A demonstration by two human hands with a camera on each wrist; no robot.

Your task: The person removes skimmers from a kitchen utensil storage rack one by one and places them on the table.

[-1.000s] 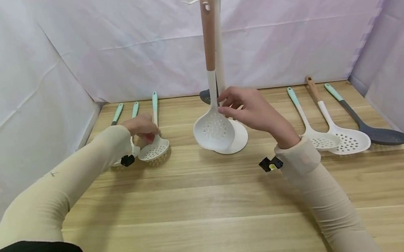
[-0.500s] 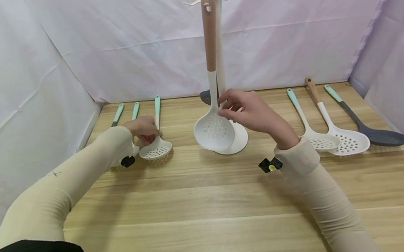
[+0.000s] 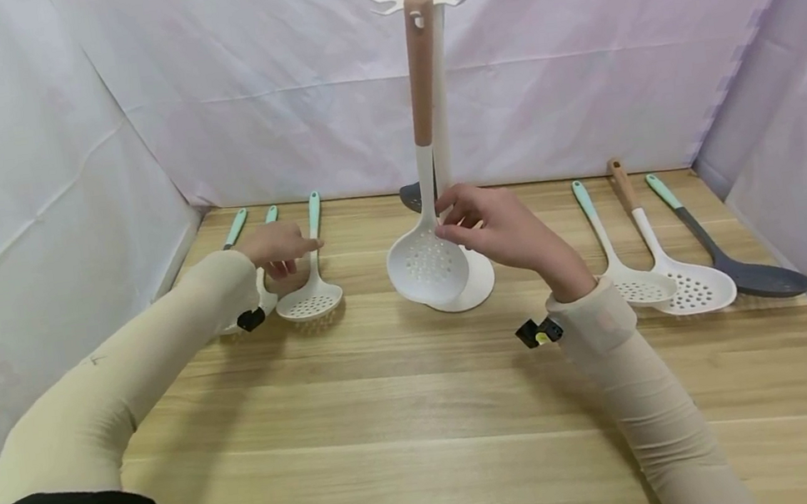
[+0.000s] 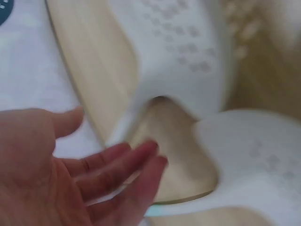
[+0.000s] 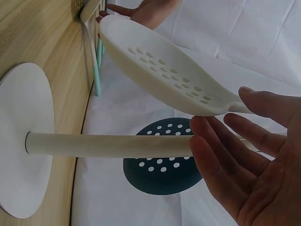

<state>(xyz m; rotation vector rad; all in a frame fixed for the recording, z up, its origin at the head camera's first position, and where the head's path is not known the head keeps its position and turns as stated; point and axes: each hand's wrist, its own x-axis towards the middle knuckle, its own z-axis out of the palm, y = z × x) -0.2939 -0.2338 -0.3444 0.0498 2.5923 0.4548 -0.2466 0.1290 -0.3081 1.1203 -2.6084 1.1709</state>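
Note:
A white slotted ladle [image 3: 428, 266] with a brown handle hangs upright in front of the utensil stand [image 3: 437, 105], its handle hole at one of the hooks. My right hand [image 3: 494, 220] lightly pinches its neck, thumb on one side and fingers on the other, as the right wrist view [image 5: 254, 150] shows. At the left, my left hand [image 3: 278, 246] hovers over a white skimmer [image 3: 310, 301] with a mint handle, forefinger extended across the handle. In the left wrist view its fingers [image 4: 117, 172] are spread and relaxed with nothing between them.
A dark slotted utensil [image 5: 162, 174] hangs behind the stand's post. Further mint-handled utensils [image 3: 237, 226] lie left, partly under the left arm. At right lie a white skimmer [image 3: 634, 282], a brown-handled slotted turner [image 3: 695, 283] and a dark spatula [image 3: 765, 275].
My left hand has released the skimmer's neck and risen slightly, its forefinger now out over the handle. That skimmer shifted a little right earlier. The right hand and hanging ladle stay put.

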